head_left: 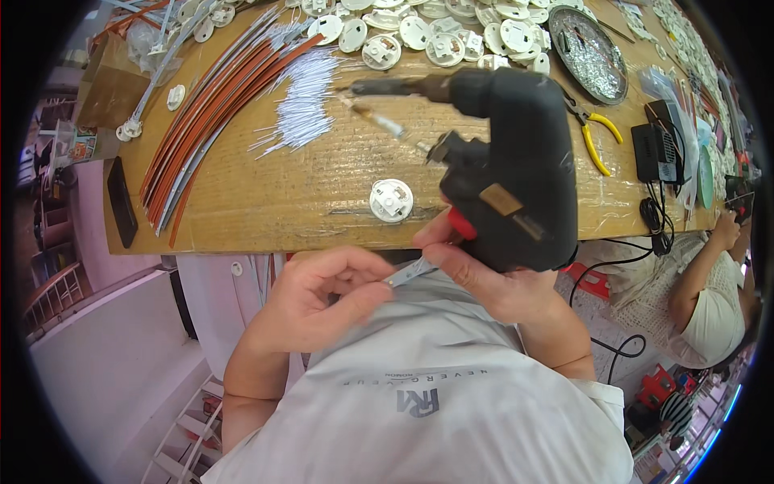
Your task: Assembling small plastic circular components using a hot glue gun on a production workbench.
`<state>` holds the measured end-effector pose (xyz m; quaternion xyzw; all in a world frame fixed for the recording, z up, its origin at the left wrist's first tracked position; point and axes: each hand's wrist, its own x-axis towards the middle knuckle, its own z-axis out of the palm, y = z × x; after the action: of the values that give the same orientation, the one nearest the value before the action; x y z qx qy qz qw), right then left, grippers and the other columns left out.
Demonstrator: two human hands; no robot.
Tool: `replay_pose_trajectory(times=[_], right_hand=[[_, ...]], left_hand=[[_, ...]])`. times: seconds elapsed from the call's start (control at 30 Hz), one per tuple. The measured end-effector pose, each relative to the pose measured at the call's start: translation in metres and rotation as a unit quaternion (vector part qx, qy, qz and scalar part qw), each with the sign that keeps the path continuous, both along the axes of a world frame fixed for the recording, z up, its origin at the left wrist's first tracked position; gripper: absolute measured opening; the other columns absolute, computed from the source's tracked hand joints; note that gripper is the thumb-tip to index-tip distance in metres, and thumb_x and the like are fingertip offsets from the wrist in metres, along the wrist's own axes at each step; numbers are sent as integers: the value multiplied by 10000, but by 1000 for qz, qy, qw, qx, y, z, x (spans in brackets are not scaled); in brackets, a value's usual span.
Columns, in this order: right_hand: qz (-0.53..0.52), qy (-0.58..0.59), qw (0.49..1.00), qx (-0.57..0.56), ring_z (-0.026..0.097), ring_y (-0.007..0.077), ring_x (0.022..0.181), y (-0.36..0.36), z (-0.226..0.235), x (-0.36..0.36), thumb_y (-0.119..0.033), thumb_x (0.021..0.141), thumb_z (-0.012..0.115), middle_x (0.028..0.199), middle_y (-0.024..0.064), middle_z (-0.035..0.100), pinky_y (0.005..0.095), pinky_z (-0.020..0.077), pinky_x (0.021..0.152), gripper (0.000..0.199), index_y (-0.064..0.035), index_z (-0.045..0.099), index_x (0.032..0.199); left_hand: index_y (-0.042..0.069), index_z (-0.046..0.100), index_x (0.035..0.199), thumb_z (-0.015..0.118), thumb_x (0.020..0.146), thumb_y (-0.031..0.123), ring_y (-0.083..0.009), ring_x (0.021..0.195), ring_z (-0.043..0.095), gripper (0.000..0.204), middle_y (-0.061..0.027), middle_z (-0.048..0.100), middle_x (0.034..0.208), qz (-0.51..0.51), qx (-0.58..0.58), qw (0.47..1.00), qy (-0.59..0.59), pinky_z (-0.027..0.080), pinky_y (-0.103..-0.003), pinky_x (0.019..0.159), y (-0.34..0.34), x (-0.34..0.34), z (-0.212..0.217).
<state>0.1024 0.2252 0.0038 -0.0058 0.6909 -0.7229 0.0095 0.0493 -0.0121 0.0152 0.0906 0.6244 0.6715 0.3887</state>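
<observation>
The long cardboard-covered wooden table (pixel 266 202) runs across the upper half of the head view, and the person sits close against its near edge, both hands raised just below that edge in front of a pale grey shirt. On the table lie a sheaf of long orange and grey flat strips (pixel 211 113) at the left, a loose fan of thin white wires (pixel 302 101) beside them, a crowd of round white plastic sockets (pixel 435 32) along the far side, a round metal dish of small parts (pixel 592 52), yellow-handled pliers (pixel 595 133), and one single round white socket (pixel 391 200) near the front edge. The bulky black electric screwdriver with a red trigger (pixel 504 173) is the largest thing in hand: the right hand (pixel 492 278) is clenched around its handle, the tool's tip pointing away and to the left over the table. The left hand (pixel 318 298) pinches a small flat grey metal strip (pixel 409 273) between thumb and fingertips. The strip's long axis runs left to right, rising slightly toward the right, so its free end reaches across to the right hand's fingers, touching or nearly so. The single socket sits just above the strip, about equally near to both hands. Another person's arm (pixel 701 274) shows at the right.
</observation>
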Motion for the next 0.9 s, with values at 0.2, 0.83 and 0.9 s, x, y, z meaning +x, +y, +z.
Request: replay_pose_trajectory(times=[0.2, 0.83, 0.9], right_hand=[[15, -58, 998, -26, 690, 171, 909, -9, 1, 0, 71, 897, 753, 1026, 125, 705, 293, 572, 798, 268, 34, 641, 1137], [-29, -51, 998, 0, 733, 161, 742, -6, -7, 6, -9, 811, 834, 864, 74, 756, 295, 583, 684, 254, -11, 734, 1045], [-31, -53, 998, -8, 731, 157, 740, -5, -7, 7, -13, 811, 836, 861, 72, 756, 290, 582, 684, 252, -10, 735, 1042]], left_hand=[[-72, 688, 1060, 714, 946, -33, -118, 779, 712, 123, -101, 741, 908, -4, 9, 996, 92, 565, -237, 662, 22, -5, -4], [-38, 689, 1056, 694, 1003, 67, -61, 618, 617, 117, -73, 724, 841, 1, 90, 995, -40, 484, -219, 535, 23, 5, -15], [-39, 690, 1060, 692, 1004, 64, -62, 620, 618, 117, -73, 724, 843, 1, 90, 996, -24, 486, -219, 537, 23, 6, -17]])
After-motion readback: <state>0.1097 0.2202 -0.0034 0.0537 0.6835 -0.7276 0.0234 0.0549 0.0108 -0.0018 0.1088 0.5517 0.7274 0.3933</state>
